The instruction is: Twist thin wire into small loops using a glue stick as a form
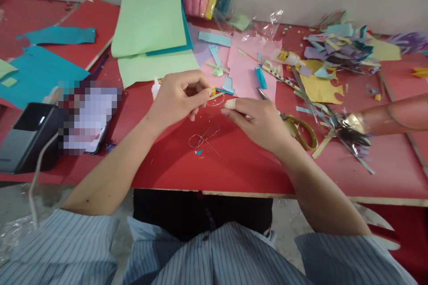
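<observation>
My left hand (182,95) is closed in a pinch above the middle of the red table. Facing it, my right hand (259,118) also pinches, with a pale bandage round one fingertip. A thin, pale thread-like strand (216,103) curves between the two sets of fingertips; whether it is thread or wire I cannot tell. Below the hands a loose loop of similar strand (197,141) lies on the table beside a tiny blue paper scrap (199,152). Scissors (302,132) with olive handles rest just right of my right hand.
Green paper sheets (150,22), pink paper (249,62) and modelling clay sticks (203,2) lie at the back. Paper strips (337,49) are heaped at back right. A phone (96,120) and a dark device (30,138) with a white cable stand left. A co-worker's arm (394,116) reaches in from the right.
</observation>
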Motion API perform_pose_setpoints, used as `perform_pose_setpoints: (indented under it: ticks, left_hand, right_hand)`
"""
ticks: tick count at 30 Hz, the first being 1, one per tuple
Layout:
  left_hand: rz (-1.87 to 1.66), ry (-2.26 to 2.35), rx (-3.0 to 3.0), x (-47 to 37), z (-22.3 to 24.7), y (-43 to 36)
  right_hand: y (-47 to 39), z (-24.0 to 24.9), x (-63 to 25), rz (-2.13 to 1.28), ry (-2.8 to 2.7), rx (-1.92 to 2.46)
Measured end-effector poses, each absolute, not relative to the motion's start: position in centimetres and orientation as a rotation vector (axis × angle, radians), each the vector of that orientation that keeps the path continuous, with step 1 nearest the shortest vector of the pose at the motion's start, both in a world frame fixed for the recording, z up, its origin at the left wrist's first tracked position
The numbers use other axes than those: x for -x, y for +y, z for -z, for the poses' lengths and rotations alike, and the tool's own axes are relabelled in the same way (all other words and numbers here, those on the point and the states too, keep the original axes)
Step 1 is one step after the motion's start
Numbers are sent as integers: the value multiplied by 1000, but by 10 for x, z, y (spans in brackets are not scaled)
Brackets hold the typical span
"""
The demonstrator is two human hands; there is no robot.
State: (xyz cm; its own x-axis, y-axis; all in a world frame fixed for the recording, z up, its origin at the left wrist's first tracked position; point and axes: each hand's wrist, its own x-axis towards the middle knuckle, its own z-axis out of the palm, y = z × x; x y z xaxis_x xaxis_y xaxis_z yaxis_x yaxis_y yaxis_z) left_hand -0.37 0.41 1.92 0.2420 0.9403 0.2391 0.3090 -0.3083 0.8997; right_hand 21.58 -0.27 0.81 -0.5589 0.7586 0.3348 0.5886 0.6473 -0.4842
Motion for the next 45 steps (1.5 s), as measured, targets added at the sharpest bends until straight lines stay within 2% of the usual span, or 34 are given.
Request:
perform_pose_setpoints:
  ticks: [24, 34, 41, 45]
  left_hand:
    - [-993, 1057, -1784, 7, -21, 5]
    - [-1017, 892, -1712, 8, -20, 6]
    - [-1097, 1016, -1752, 9, -19, 7]
    - [-1140, 1035, -1813, 8, -17, 7]
  right_hand:
    - [1, -9, -224, -627, -2367, 937]
    - [3, -10, -227, -532, -2460, 897]
    - [0, -11, -226, -319, -2406, 1021]
    - [-2, -10, -224, -307, -2318, 1104]
